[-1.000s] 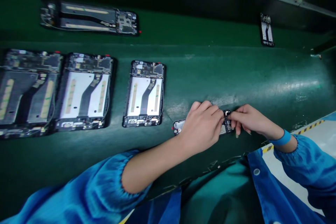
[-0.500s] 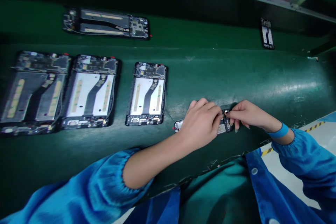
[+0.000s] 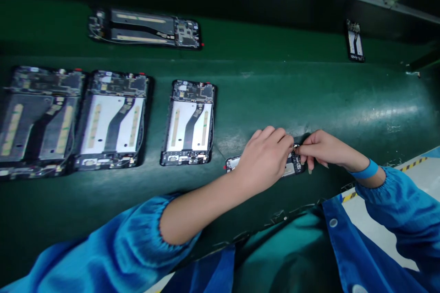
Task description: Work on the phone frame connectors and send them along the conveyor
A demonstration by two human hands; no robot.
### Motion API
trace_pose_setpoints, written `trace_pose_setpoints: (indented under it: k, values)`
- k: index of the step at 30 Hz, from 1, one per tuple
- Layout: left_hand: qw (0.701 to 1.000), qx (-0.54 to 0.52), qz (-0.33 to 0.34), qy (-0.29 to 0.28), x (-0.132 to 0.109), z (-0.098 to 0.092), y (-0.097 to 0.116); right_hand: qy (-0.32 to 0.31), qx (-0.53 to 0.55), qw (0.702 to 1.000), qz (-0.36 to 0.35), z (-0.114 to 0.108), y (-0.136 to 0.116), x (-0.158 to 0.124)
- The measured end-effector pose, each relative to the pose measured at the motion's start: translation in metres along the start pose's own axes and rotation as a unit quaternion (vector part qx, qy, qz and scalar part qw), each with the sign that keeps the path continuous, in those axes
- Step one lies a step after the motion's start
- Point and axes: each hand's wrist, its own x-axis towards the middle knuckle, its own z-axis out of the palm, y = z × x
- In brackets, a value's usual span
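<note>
Head view: left hand (image 3: 264, 158) lies flat over an opened phone (image 3: 293, 165) near the desk's (image 3: 309, 96) near edge, pinning it. Right hand (image 3: 319, 149) pinches something tiny at its right end; can't make out what. I'd keep the palm pressing steady. Next phone frame (image 3: 189, 121) sits well apart on the left, and there's open green surface to the far side and right.

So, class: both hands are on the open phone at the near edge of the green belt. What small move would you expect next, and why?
Probably a light press down with the right hand fingertips. They pinch at the right end of the open phone, where small dark parts show, while the left hand lies over its middle, holding it flat on the belt. What is pinched is too small to tell.
</note>
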Motion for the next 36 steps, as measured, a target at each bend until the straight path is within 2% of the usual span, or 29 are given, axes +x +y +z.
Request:
trace_pose_setpoints:
  k: [4,8,10,14,16,19,23,27,29,32,33,36]
  values:
    - [0.999,0.036,0.011,0.006,0.003,0.003,0.001,0.008,-0.018,1.000,0.007,0.002,0.001,0.000]
    - [0.999,0.050,0.003,0.004,0.008,0.006,0.002,0.106,-0.127,0.985,-0.039,0.011,0.004,-0.001]
    - [0.999,0.044,-0.011,0.002,0.011,0.007,0.003,0.133,-0.160,0.975,-0.074,0.012,0.005,-0.005]
    - [1.000,0.008,-0.028,0.010,0.010,0.001,0.003,0.111,-0.061,0.980,-0.151,0.005,0.009,-0.024]
    - [1.000,-0.001,-0.013,0.025,0.003,-0.005,0.002,0.152,-0.023,0.960,-0.234,0.004,0.012,-0.037]
    - [0.998,0.018,0.043,0.037,-0.014,-0.016,-0.001,0.229,-0.031,0.908,-0.349,0.015,0.019,-0.049]
    - [0.992,0.066,0.105,0.012,-0.032,-0.020,-0.004,0.231,-0.107,0.879,-0.403,0.038,0.034,-0.045]
    - [0.992,0.067,0.103,-0.019,-0.034,-0.016,-0.007,0.285,-0.271,0.829,-0.398,0.039,0.045,-0.035]
    - [0.993,0.060,0.097,-0.021,-0.033,-0.014,-0.008,0.275,-0.279,0.836,-0.385,0.033,0.045,-0.031]
    - [0.994,0.057,0.085,-0.030,-0.032,-0.013,-0.008,0.217,-0.232,0.870,-0.377,0.026,0.044,-0.025]
    - [0.994,0.057,0.082,-0.034,-0.032,-0.013,-0.008,0.215,-0.211,0.877,-0.374,0.025,0.044,-0.022]
    - [0.994,0.057,0.084,-0.038,-0.033,-0.014,-0.008,0.272,-0.152,0.876,-0.369,0.025,0.043,-0.011]
